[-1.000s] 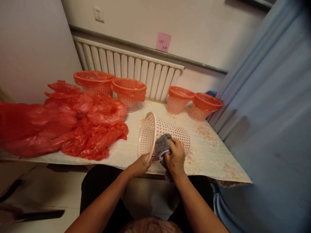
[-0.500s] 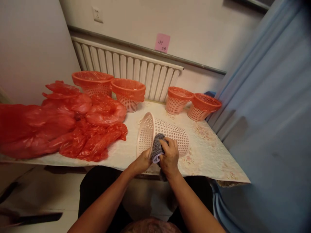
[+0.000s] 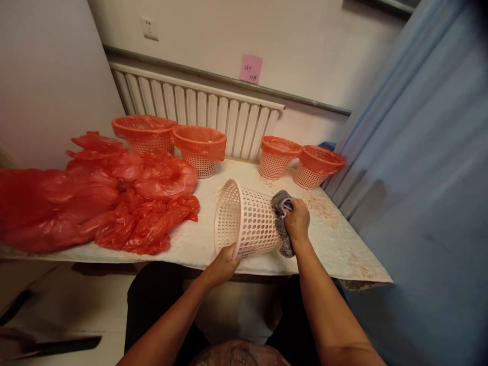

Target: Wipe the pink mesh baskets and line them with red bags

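Note:
A pale pink perforated basket [image 3: 257, 218] lies on its side on the table, its mouth facing left. My left hand [image 3: 224, 265] grips the lower part of its rim, thumb on the outside. In my right hand [image 3: 298, 219] is a bunched dark grey cloth [image 3: 282, 203], pressed against the basket's base end at the right. The fingers of this hand are closed around the cloth.
Red plastic bags [image 3: 129, 203] are heaped on the table's left side. Several baskets with red liners, one a lined basket [image 3: 200, 150], stand along the back by the radiator [image 3: 190, 104]. A blue curtain [image 3: 412, 168] hangs at the right.
My right hand has moved the cloth rightward from the basket's rim to its base end. My left hand stays on the rim, and the basket has turned slightly.

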Tool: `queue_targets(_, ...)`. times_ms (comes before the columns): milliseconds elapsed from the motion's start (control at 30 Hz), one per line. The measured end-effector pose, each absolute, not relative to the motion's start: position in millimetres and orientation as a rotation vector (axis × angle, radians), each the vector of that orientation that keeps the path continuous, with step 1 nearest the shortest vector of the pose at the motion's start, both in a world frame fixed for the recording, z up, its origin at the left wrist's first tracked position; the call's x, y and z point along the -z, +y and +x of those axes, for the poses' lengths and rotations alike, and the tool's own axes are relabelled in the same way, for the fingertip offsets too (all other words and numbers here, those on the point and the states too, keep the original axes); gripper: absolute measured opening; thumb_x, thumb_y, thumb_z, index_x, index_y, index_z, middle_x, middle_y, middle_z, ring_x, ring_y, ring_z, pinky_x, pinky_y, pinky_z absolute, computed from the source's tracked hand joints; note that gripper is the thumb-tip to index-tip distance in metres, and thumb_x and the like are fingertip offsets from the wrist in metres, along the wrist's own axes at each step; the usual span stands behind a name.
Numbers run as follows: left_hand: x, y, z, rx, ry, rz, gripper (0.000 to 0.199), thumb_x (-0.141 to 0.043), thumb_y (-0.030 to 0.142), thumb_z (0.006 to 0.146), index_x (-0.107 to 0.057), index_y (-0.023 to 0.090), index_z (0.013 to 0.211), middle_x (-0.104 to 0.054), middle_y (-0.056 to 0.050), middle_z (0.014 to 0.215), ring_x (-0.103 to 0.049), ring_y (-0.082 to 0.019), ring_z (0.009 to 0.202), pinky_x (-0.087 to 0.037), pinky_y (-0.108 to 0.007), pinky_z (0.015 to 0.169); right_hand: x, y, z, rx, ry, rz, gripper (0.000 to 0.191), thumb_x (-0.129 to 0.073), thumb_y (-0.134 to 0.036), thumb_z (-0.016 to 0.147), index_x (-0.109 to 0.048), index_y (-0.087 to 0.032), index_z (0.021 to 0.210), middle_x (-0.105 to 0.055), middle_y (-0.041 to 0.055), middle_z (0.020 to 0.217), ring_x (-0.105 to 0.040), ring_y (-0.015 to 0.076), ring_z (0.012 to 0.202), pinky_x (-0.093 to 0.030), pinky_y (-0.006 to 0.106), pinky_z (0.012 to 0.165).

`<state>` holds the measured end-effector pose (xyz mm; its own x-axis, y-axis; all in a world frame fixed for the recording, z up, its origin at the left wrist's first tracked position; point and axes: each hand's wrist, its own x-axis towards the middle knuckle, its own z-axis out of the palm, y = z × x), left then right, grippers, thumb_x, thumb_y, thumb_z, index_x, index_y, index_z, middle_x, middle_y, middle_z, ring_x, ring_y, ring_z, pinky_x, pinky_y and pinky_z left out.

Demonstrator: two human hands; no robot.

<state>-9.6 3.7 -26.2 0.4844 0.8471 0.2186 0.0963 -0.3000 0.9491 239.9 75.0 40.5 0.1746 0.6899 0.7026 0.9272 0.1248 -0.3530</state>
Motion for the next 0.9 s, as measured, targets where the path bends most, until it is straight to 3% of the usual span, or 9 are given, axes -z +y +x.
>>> queue_targets(167,18.8,12.0,-2.9,-0.987,0.792,1.554,0.041,-0.052,0.015,0.078,-0.06,0.014,0.118,-0.066,-0.008,0.12,-0.059,-0.023,0.114,-0.04,-0.043,0.106,20.5,36.6,269.6,0.298,-1.31,-1.708,0.021,-0.045,-0.023,0.074,-0.062,-0.016,0.085,-0.06,0.0083,0.086,-0.05,0.0223,0.083,-0.039,0.034,0.076)
queue_targets(333,-10.1,18.3,9.3,-1.062,0.758,1.292,0.043,-0.065,0.026,0.076,-0.058,0.013,0.116,-0.066,-0.012,0.12,-0.061,-0.026,0.109,-0.045,-0.043,0.099,49.8,15.1,255.5,-0.03,-1.167,-1.678,0.028,-0.048,-0.029,0.071,-0.064,-0.015,0.089,-0.065,0.0101,0.088,-0.056,0.0235,0.083,-0.044,0.035,0.076)
queue_targets(467,-28.7,14.7,22.8,-1.121,0.647,1.289,0.056,-0.064,0.04,0.079,-0.049,0.013,0.126,-0.06,-0.014,0.128,-0.057,-0.028,0.116,-0.041,-0.044,0.103,21.2,14.6,225.5,-0.239,-1.102,-1.541,0.028,-0.053,-0.032,0.073,-0.066,-0.015,0.09,-0.069,0.0098,0.09,-0.06,0.0228,0.085,-0.047,0.034,0.078)
queue_targets(633,-15.1,5.1,38.5,-1.164,0.658,1.637,0.054,-0.041,0.046,0.092,-0.041,0.014,0.135,-0.055,-0.014,0.133,-0.044,-0.026,0.129,-0.027,-0.043,0.113,-36.2,-0.3,188.4,-0.38,-1.142,-1.363,0.027,-0.059,-0.033,0.076,-0.068,-0.014,0.092,-0.07,0.0086,0.09,-0.063,0.0211,0.085,-0.049,0.034,0.082)
queue_targets(767,3.0,-6.1,47.8,-0.938,0.835,1.968,0.058,-0.056,0.044,0.082,-0.047,0.014,0.131,-0.06,-0.015,0.125,-0.051,-0.031,0.12,-0.038,-0.046,0.104,-60.5,-18.5,173.5,-0.246,-1.402,-1.264,0.026,-0.056,-0.022,0.076,-0.067,-0.017,0.098,-0.067,0.0079,0.098,-0.06,0.0214,0.093,-0.048,0.036,0.086)
queue_targets(900,5.4,-15.1,55.4,-0.746,0.816,2.119,0.049,-0.059,0.039,0.079,-0.057,0.017,0.122,-0.065,-0.011,0.119,-0.059,-0.031,0.11,-0.046,-0.041,0.094,-65.4,-27.9,168.1,-0.001,-1.787,-1.281,0.041,-0.06,-0.016,0.07,-0.06,-0.019,0.111,-0.063,0.0083,0.111,-0.053,0.0249,0.104,-0.044,0.041,0.093)
